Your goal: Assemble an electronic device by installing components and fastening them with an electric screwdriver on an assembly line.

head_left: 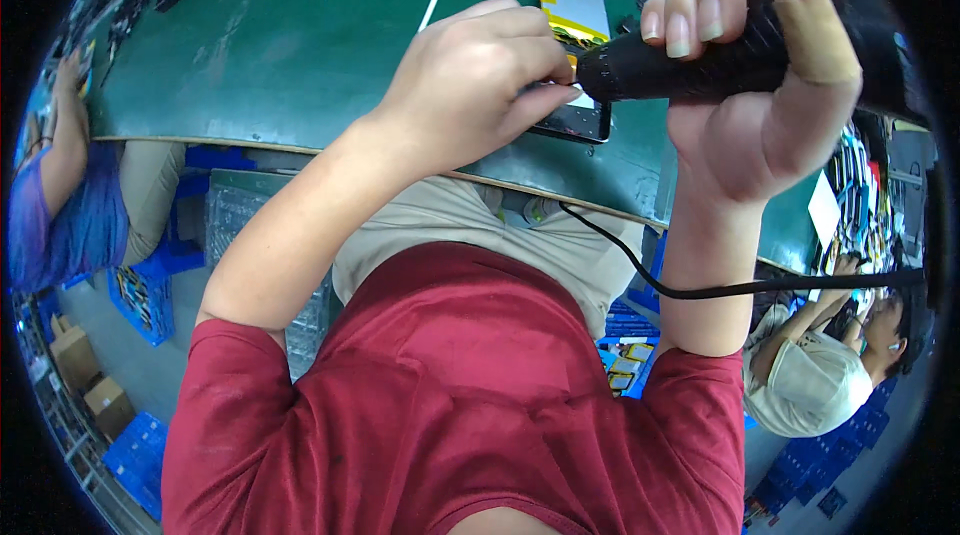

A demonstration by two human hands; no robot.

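In my right hand is a black hair dryer or hot-air gun, gripped with the fingers wrapped round its barrel. Tan tape covers part of one finger. The nozzle points left, close to the fingertips of my left hand. That hand is closed in a pinch over a black-edged tablet-like device on the green table. What the fingertips hold is hidden. Just beyond lies a silver panel with yellow tape and exposed inner parts at its near edge.
A black cable runs across my right forearm. Stacked thin devices stand at the right, near another person. At the left sits a person in blue-purple. Below the table are a blue crate and cardboard boxes.
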